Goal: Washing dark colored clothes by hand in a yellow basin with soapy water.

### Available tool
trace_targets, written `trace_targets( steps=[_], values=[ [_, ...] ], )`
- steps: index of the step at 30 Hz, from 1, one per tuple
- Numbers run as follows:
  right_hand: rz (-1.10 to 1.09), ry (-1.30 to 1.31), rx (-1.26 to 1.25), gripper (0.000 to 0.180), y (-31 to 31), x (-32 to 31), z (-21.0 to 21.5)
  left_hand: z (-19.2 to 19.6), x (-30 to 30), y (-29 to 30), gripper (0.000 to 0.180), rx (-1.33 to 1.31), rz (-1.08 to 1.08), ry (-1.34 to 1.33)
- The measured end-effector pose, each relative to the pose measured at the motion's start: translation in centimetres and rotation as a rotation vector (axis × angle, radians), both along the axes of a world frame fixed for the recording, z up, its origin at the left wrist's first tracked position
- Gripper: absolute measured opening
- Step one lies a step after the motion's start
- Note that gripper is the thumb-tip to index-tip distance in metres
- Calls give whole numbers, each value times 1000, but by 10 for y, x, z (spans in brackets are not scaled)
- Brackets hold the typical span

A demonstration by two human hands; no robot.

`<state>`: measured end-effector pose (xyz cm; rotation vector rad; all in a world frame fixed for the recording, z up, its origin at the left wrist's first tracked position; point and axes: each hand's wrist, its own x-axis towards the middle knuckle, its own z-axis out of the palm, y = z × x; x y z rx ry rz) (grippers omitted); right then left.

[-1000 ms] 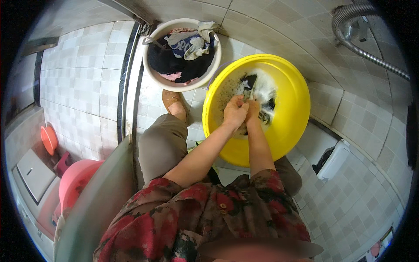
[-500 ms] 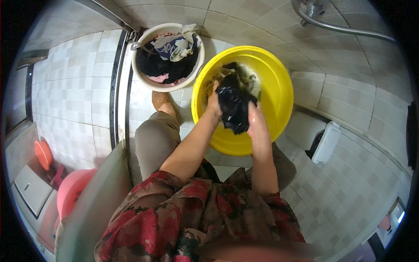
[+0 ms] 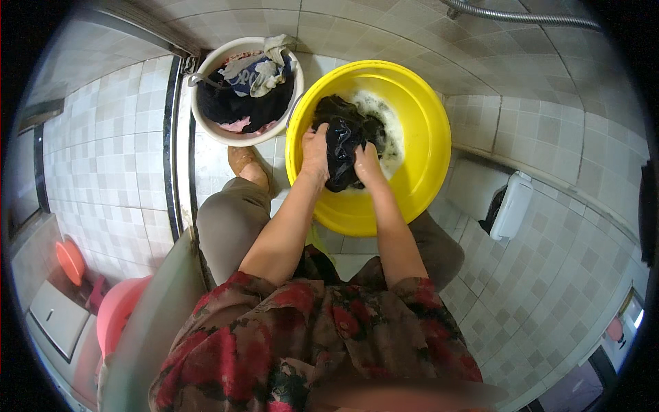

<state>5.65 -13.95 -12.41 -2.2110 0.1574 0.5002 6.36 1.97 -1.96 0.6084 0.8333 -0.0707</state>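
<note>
A big yellow basin (image 3: 425, 130) stands on the tiled floor in front of me, with foamy water at its far side. A wet black garment (image 3: 343, 137) lies bunched in it. My left hand (image 3: 316, 150) grips the garment's left side. My right hand (image 3: 367, 165) grips its lower right part. Both hands are inside the basin, close together, with the cloth between them.
A white bucket (image 3: 206, 123) full of mixed clothes stands left of the basin. My bare foot (image 3: 247, 165) rests beside it. A pink tub (image 3: 113, 312) and an orange bowl (image 3: 68, 261) sit at lower left. A metal shower hose (image 3: 522, 15) runs along the top wall.
The hands first rubbed a bunched cloth together, then lifted and spread the black garment. Now they hold it lower in the basin, closer together.
</note>
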Motion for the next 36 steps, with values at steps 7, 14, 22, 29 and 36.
trace_targets(
  steps=[7, 14, 22, 29, 36],
  values=[
    [-114, 509, 132, 62, -38, 56, 26, 25, -8, 15, 20, 300, 100, -10],
    [418, 57, -827, 52, -6, 71, -68, 0, -9, 17, 16, 547, -237, -21],
    [716, 522, -143, 42, -11, 73, -46, -4, -28, 7, 34, 1114, -1154, -98],
    [213, 211, -120, 61, -15, 71, 38, 13, -49, -18, 30, 1184, -1629, -346],
    [411, 201, -253, 63, 13, 25, 54, 15, -80, -31, 37, 1110, -1709, -531]
  ],
)
